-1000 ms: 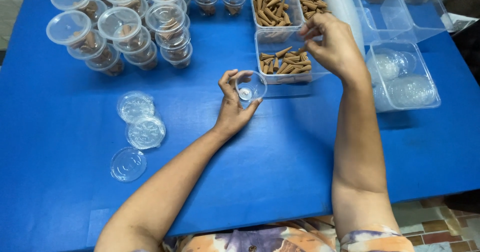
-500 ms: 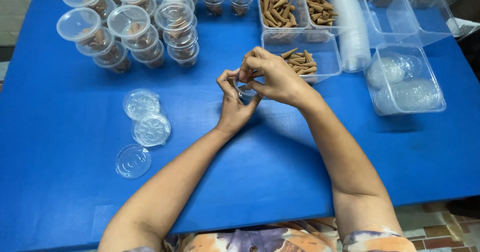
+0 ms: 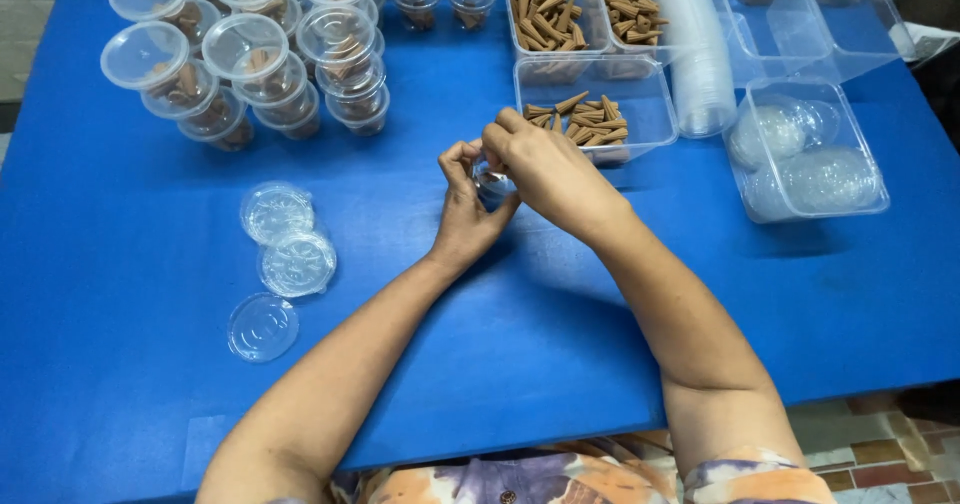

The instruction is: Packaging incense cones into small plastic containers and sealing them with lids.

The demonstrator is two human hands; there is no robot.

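My left hand [image 3: 466,214] grips a small clear plastic cup [image 3: 490,182] resting on the blue table [image 3: 130,384]. My right hand [image 3: 545,169] is bunched right over the cup's mouth, fingertips down inside it and covering most of it; whether it holds brown incense cones I cannot tell. Just behind the hands stands a clear tub [image 3: 640,99] with loose brown cones [image 3: 585,122] in it.
Stacks of lidded cups with cones [image 3: 250,64] fill the back left. Three loose clear lids [image 3: 285,254] lie at the left. Two fuller cone tubs [image 3: 575,9], a stack of empty cups [image 3: 700,54] and a tub with clear bags [image 3: 810,164] stand at the back right.
My right hand came back from the cone tub to the cup in my left hand and now sits low over its mouth. The left hand has stayed put.
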